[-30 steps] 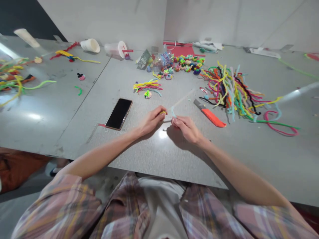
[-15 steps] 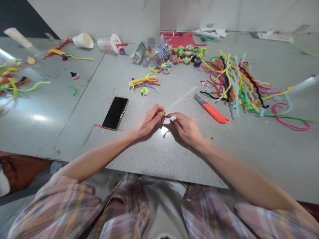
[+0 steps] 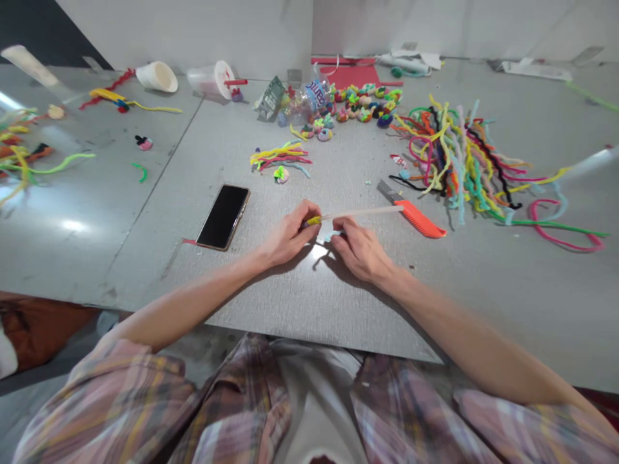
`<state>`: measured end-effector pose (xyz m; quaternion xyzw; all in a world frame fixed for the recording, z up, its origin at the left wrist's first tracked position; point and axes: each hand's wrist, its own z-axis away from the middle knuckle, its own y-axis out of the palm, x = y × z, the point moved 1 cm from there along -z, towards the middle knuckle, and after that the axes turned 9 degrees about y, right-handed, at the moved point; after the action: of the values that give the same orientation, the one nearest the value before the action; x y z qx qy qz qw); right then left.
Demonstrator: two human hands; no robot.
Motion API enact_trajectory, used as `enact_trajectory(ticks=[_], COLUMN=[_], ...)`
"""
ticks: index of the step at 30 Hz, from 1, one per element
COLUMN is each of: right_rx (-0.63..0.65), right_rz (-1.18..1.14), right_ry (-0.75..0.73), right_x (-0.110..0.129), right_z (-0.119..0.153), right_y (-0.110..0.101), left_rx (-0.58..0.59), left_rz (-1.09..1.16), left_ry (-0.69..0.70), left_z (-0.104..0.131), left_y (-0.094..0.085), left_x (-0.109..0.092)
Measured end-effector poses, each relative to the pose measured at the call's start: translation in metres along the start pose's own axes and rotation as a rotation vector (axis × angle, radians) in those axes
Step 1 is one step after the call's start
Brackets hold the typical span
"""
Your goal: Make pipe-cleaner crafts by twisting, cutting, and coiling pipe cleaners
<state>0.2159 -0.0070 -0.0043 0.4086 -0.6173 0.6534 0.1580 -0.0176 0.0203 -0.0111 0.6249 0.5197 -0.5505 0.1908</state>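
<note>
My left hand (image 3: 293, 235) is closed in a pinch around a small yellow fuzzy pipe cleaner piece (image 3: 313, 221). From the same fingertips a thin, translucent whitish stick (image 3: 365, 212) juts out to the right, its far end over the utility knife's orange handle (image 3: 420, 220). Facing it, my right hand (image 3: 358, 248) has its thumb and index finger pressed together on a light blue pipe cleaner piece (image 3: 331, 236), mostly hidden by the fingers. A small gap separates the two hands, just above the grey table.
A phone (image 3: 224, 217) lies left of my hands. Beyond them are a small pipe cleaner bundle (image 3: 283, 156) and a green-topped fuzzy ornament (image 3: 281, 174). A large pipe cleaner pile (image 3: 454, 154) spreads at right. Finished-looking ornaments (image 3: 362, 103), a plastic bottle (image 3: 309, 103) and cups (image 3: 157, 77) stand farther back.
The whitish stick has swung from pointing up and right to lying nearly level toward the right. My right fingers have turned, and the light blue piece has shifted lower and left.
</note>
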Motion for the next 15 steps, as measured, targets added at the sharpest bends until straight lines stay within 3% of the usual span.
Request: enact_trajectory(ticks=[15], right_rx=[0.030], right_rz=[0.115], right_ry=[0.007], right_x=[-0.0089], right_z=[-0.0063], right_y=[-0.0009], left_rx=[0.011], left_rz=[-0.135], left_ry=[0.057], left_z=[-0.0039], left_y=[-0.0017], left_x=[-0.0106])
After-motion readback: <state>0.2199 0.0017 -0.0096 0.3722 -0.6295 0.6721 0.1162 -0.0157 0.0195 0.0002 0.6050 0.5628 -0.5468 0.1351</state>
